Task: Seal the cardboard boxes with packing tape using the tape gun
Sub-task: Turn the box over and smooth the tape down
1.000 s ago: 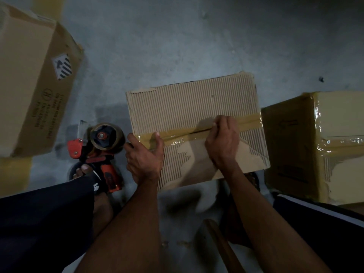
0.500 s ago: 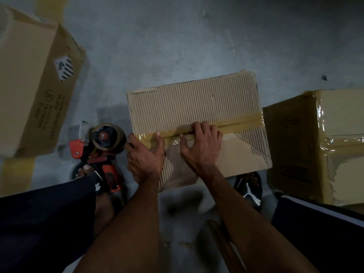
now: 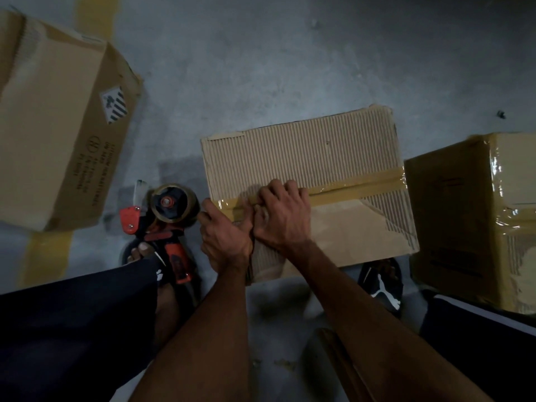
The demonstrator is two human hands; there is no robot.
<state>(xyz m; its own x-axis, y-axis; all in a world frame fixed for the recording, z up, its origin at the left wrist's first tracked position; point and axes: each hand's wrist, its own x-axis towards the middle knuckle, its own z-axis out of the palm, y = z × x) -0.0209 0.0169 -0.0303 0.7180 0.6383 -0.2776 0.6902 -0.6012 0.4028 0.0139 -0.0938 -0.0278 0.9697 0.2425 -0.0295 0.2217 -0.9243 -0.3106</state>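
A brown cardboard box (image 3: 313, 152) with a ribbed, torn top lies on the floor in the middle, a strip of brown packing tape (image 3: 356, 188) running across its seam. My left hand (image 3: 224, 235) rests on the box's left edge, thumb on the tape end. My right hand (image 3: 282, 216) presses its bent fingers down on the tape right beside the left hand. The red and black tape gun (image 3: 162, 219) with a brown roll lies on the floor left of the box, untouched.
A large printed cardboard box (image 3: 55, 134) lies at the upper left. A taped box (image 3: 475, 219) stands at the right. My legs in dark trousers and sandalled feet (image 3: 383, 282) frame the lower view. Yellow floor lines (image 3: 46, 253) mark the grey concrete.
My right hand has slid left along the tape from the box's middle until it meets my left hand. The left hand, box and tape gun stayed in place.
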